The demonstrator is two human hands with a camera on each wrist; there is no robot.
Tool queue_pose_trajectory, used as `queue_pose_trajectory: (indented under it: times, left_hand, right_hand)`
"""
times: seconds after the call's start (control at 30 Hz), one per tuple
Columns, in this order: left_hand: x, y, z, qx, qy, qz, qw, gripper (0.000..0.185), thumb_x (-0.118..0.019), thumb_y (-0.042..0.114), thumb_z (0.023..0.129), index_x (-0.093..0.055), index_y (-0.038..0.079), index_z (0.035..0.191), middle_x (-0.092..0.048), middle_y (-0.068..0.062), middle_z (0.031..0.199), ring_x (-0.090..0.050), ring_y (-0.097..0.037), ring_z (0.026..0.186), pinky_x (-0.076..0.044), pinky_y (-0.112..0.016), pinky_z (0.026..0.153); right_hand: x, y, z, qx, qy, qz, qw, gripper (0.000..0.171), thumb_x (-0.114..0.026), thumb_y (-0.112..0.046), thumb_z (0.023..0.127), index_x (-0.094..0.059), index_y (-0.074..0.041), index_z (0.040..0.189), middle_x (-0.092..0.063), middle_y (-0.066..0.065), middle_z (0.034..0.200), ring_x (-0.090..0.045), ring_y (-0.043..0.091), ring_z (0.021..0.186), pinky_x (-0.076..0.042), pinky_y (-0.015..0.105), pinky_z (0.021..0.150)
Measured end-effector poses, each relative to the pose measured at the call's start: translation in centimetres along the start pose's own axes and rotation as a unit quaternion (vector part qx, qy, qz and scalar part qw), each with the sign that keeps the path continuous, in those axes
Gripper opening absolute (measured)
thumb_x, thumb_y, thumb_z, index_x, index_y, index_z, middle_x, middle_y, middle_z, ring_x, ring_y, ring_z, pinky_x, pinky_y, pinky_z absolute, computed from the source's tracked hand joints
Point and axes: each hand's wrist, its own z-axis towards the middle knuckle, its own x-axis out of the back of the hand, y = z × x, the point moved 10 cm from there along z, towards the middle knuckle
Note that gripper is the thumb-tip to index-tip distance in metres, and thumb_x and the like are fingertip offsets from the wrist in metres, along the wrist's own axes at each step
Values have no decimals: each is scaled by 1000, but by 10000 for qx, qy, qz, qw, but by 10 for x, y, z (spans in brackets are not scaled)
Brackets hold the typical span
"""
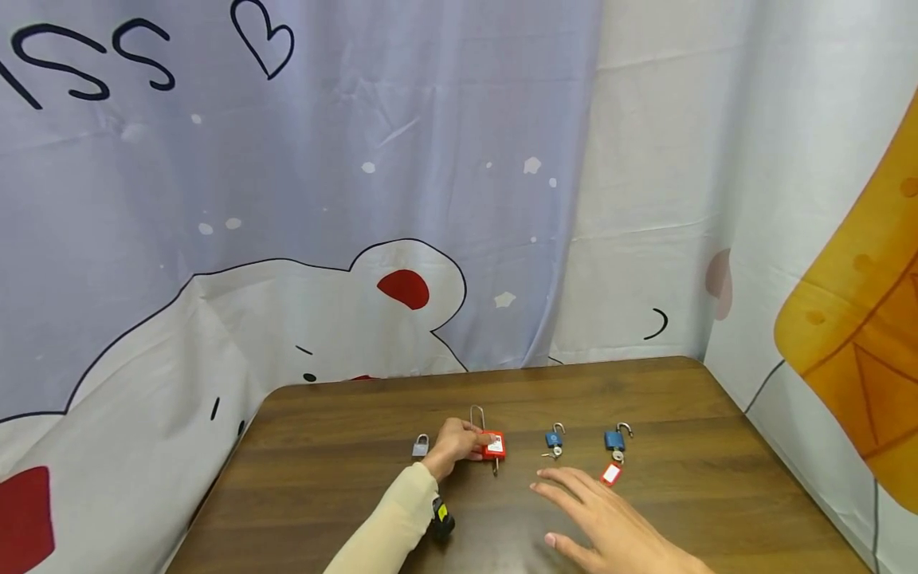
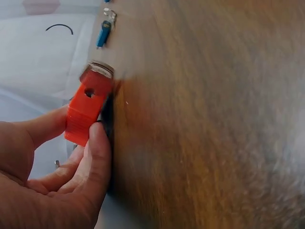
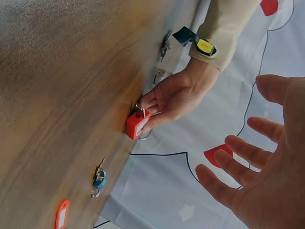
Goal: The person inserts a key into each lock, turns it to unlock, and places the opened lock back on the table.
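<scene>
My left hand (image 1: pixel 452 441) pinches a red padlock (image 1: pixel 494 451) between thumb and fingers, close over the wooden table. The padlock has a white label, a long raised shackle on its far side and a key pointing toward me. In the left wrist view its red body (image 2: pixel 86 114) shows a small round hole, and a metal ring is at its key end. My right hand (image 1: pixel 598 518) is held above the table with fingers spread and nothing in them. Nearest to it are a red key tag (image 1: pixel 611 474) and a blue padlock (image 1: pixel 614 441) with its shackle swung open.
A smaller blue padlock (image 1: pixel 553 440), also unlatched and with keys, lies between the red padlock and the larger blue one. Left of my left hand sits a silver padlock (image 1: pixel 420 450). A printed curtain (image 1: pixel 430 159) hangs behind the wooden table (image 1: pixel 344 430).
</scene>
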Motion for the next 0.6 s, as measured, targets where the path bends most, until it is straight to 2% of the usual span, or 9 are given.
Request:
queue_pose_trajectory:
  times: [0.17, 0.37, 0.47, 0.6]
  left_hand:
    - [2, 9, 0, -225, 161, 560, 9980, 17, -77, 8, 81, -68, -5, 88, -66, -5, 70, -62, -11, 60, -59, -29, 59]
    - [8, 21, -1, -656, 626, 1557, 9836, 15, -81, 10, 76, -69, 1, 72, -65, -5, 59, -64, -16, 52, -57, -32, 51]
    - [10, 21, -1, -687, 751, 1682, 9805, 21, -83, 10, 75, -66, 3, 66, -62, -3, 55, -64, -18, 50, -57, -32, 49]
    - [10, 21, -1, -684, 789, 1671, 9804, 26, -83, 12, 75, -62, 4, 62, -62, -6, 56, -64, -18, 50, -57, -32, 49]
  right_hand:
    - [-1, -2, -1, 61, 98, -54, 9999, 55, -71, -39, 88, -54, -20, 137, -51, -7, 140, -52, 12, 125, -52, 32, 92]
    - [1, -5, -1, 126, 181, 7, 9998, 54, -69, -39, 90, -52, -21, 138, -52, -8, 137, -53, 11, 122, -54, 33, 90]
    - [2, -6, 0, 151, 180, 50, 9997, 52, -66, -41, 93, -52, -22, 138, -53, -8, 136, -54, 12, 121, -55, 34, 88]
    - [3, -7, -1, 161, 200, 14, 9997, 51, -66, -41, 93, -52, -21, 138, -53, -7, 135, -54, 12, 120, -55, 34, 87]
